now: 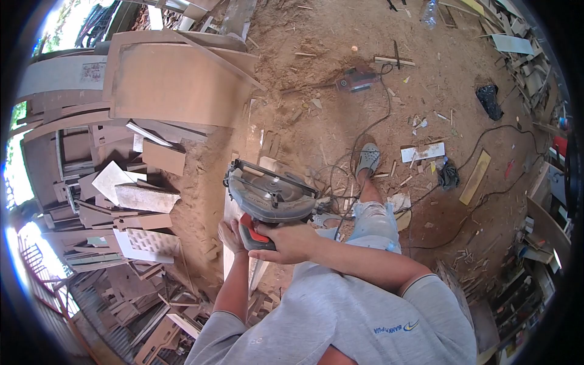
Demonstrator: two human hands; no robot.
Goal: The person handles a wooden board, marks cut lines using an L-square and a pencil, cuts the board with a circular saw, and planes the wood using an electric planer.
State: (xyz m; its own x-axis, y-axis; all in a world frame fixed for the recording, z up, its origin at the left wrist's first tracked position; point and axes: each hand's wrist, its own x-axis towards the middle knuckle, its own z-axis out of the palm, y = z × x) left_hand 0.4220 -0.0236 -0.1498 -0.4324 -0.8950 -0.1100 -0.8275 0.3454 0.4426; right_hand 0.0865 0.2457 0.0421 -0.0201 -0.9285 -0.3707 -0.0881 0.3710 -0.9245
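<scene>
My right hand [289, 241] is wrapped round the red and black handle of a miter saw [274, 198], whose grey rounded guard faces up. Close beside that handle, my left hand [232, 237] grips a pale wooden board [229, 210] along its edge. The board runs lengthwise under the left side of the saw. Parts of the left fingers are hard to make out. The saw's blade is hidden by its guard and body.
Stacked wood panels and offcuts [146, 198] crowd the left side. A large brown panel [176, 82] leans at upper left. Cables [389, 112] trail across the sandy floor near my foot [368, 159]. A power tool [359, 80] lies further ahead, and scrap wood lines the right.
</scene>
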